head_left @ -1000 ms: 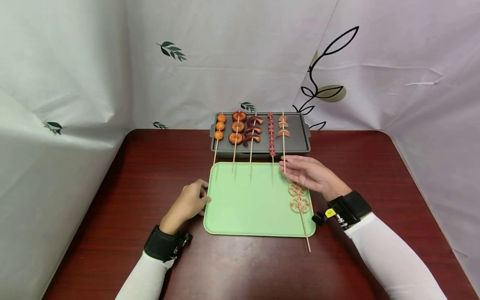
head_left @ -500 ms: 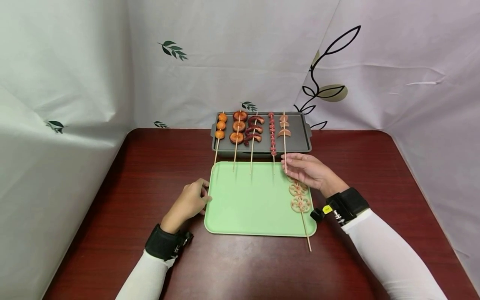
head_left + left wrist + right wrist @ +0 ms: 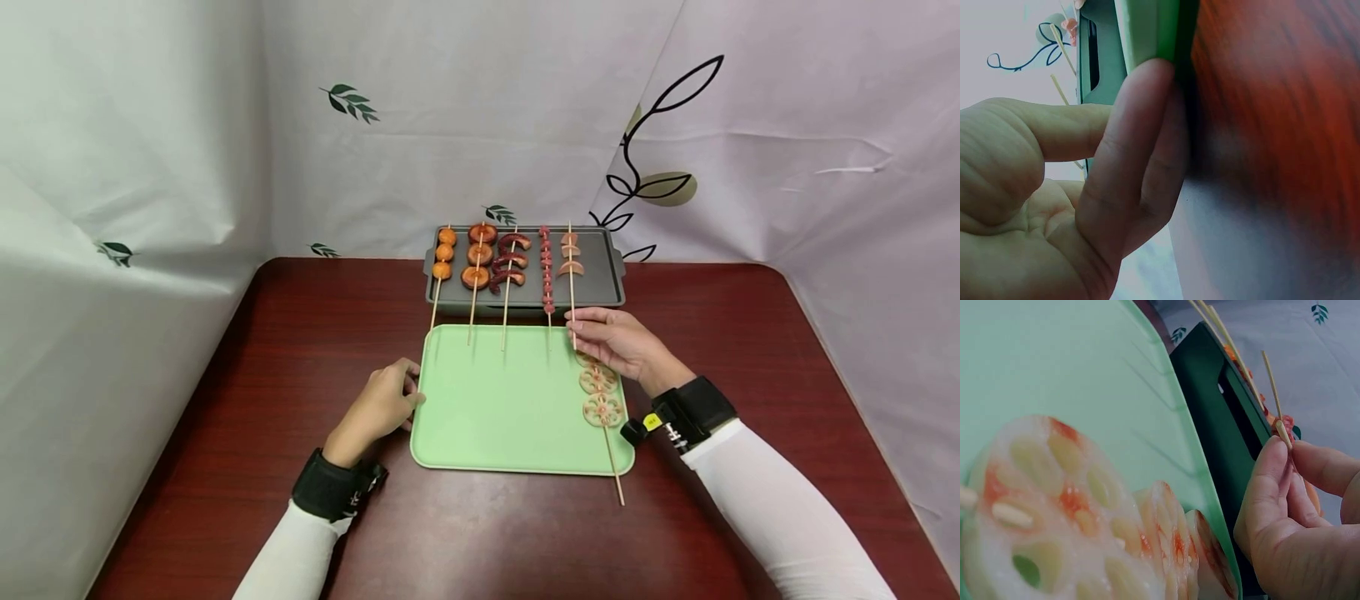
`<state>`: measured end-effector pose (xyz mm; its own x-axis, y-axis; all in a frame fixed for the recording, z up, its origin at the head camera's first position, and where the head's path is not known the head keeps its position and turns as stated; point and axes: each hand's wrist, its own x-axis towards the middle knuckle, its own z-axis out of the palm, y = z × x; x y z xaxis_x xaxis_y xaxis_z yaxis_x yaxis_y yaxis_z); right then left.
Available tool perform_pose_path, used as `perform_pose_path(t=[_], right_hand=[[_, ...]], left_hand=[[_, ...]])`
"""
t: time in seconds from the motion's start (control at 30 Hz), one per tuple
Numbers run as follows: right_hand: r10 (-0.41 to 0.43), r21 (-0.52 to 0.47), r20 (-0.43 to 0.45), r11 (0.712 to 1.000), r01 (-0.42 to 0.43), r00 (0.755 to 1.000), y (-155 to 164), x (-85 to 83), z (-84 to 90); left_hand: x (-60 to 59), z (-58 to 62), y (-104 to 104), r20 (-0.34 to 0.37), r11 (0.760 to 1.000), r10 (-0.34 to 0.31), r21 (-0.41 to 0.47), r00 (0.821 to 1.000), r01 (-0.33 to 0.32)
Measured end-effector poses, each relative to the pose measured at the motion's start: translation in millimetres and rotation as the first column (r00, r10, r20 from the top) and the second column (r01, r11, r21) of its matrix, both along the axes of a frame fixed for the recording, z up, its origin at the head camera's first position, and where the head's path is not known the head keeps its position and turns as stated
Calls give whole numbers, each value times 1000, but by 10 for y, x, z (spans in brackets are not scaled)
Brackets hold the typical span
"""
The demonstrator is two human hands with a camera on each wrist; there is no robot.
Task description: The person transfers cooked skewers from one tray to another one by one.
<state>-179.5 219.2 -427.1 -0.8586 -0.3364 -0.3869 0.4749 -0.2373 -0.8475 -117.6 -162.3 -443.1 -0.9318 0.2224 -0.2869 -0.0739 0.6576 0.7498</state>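
My right hand (image 3: pixel 576 327) reaches over the far right corner of the green tray (image 3: pixel 495 417) and pinches the near end of the half-slice skewer (image 3: pixel 570 254). That skewer lies rightmost on the dark grill pan (image 3: pixel 600 283). The right wrist view shows my fingertips (image 3: pixel 1275 456) closed on the stick's tip (image 3: pixel 1282 432). A lotus root skewer (image 3: pixel 600 396) lies along the tray's right side, under my right wrist, and fills the right wrist view (image 3: pixel 1054 506). My left hand (image 3: pixel 408 396) rests loosely curled on the table, its fingers (image 3: pixel 1147 112) pressed against the tray's left edge (image 3: pixel 1154 31).
Several other skewers lie on the grill pan with their sticks reaching over the tray: orange balls (image 3: pixel 444 252), brown rings (image 3: pixel 478 254), curled sausages (image 3: pixel 510 258) and small red pieces (image 3: pixel 547 271). White printed sheets wall in the dark red table (image 3: pixel 300 333) on three sides.
My right hand's fingers drew back toward the pan's front edge and closed on the end of the rightmost skewer. The left hand stayed at the tray's edge.
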Motion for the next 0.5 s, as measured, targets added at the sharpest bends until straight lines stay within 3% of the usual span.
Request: perform_pose_path(t=[0.5], right_hand=[[30, 64, -46, 998, -27, 999, -2, 82, 34]], left_hand=[[-10, -11, 3, -7, 1000, 4, -10, 1000, -4]])
